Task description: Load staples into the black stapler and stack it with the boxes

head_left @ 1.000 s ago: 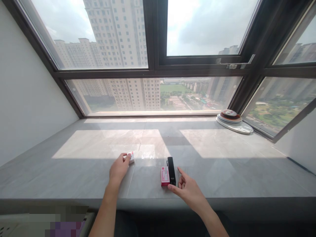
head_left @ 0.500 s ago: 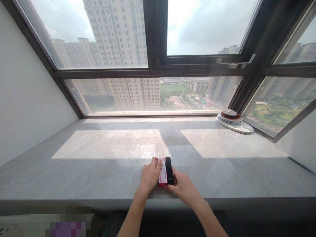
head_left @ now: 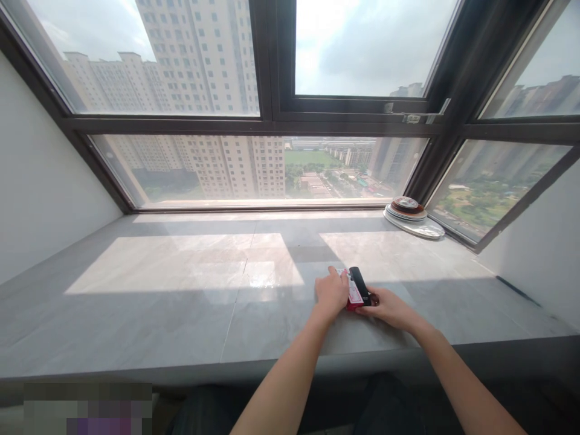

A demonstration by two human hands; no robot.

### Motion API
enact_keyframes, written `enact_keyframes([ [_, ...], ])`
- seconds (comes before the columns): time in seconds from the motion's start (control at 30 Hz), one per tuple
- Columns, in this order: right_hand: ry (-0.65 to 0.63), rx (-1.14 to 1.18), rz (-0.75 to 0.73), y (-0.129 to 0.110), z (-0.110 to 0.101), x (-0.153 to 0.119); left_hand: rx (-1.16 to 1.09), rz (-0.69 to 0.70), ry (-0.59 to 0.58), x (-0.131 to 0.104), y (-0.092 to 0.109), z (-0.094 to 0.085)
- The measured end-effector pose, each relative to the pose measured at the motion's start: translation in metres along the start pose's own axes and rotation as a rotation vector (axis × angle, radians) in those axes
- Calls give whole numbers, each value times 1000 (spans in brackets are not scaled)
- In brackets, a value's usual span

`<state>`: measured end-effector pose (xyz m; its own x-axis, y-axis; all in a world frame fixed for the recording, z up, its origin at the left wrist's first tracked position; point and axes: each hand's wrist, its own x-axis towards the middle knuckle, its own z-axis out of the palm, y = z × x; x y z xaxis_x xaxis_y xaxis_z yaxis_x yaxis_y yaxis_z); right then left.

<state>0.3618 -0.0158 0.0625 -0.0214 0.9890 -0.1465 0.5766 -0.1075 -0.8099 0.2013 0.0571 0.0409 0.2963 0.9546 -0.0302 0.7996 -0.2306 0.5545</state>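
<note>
Left hand (head_left: 331, 293) & right hand (head_left: 388, 307) pinch inward from opp. sides, clamping a small pink-and-white cardboard box (head_left: 355, 293) against a slim black oblong tool (head_left: 359, 284), poss. a stapler, on or just above the grey marbled counter (head_left: 149, 326), right of ctr. Box prob. light, stiff, crushable; tool prob. heavier, smooth; best gripped by their outer long sides. Vs. ½ sec ago, both sit further right & more angled.

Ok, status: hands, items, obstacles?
Left hand on pink-and-white box; right hand on black item. Box and item side by side between hands. Plate stack apart, back right.
</note>
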Motion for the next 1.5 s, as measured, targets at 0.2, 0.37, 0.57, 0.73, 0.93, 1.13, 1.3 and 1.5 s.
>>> enact_keyframes([
  [0.2,-27,63,15,24,-26,6,-131,24,-36,17,30,13],
  [0.37,102,-92,73,36,-33,-10,-296,47,-49,-2,0,3],
  [0.57,345,-169,-139,-21,20,-36,-428,116,12,-56,-84,-39],
  [0.73,0,-280,-297,-56,111,-25,-152,159,238,-110,-158,-73],
  [0.93,129,-627,-213,-57,159,-11,438,73,298,-141,-191,-77],
  [1.13,194,-668,-168,-59,163,-11,507,31,281,-132,-186,-70],
  [1.3,210,-679,-176,-60,164,-12,514,28,281,-132,-187,-71],
  [1.5,210,-695,-175,-61,165,-12,505,29,290,-133,-187,-70],
])
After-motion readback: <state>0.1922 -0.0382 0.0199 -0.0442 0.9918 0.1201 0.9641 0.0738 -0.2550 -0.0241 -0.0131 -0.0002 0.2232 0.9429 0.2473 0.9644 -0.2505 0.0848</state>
